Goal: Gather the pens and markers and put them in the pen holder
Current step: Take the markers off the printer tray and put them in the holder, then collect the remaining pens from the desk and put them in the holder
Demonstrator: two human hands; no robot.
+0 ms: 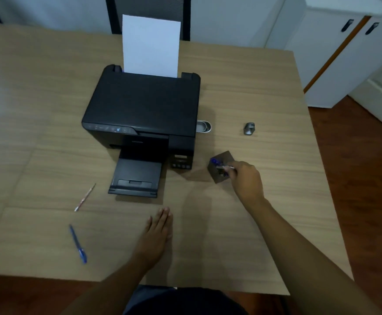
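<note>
On the light wooden table [253,92], the right hand [245,178] reaches out over the dark square mesh pen holder [219,176], which stands just right of the black inkjet printer [140,114]. Its fingers are pinched on a slim blue-capped pen [218,163] whose cap end sits over the holder's opening; blur makes it hard to tell whether the tip is already inside. The left hand [159,228] lies flat on the table, fingers straight and together, holding nothing. Well to its left a blue ballpoint pen [78,244] lies on the wood, and farther back a thin patterned pencil [85,197] lies at a slant. A white sheet of paper [151,45] stands upright in the printer's rear feed. A small grey metal object [249,128] sits beyond the holder
</note>
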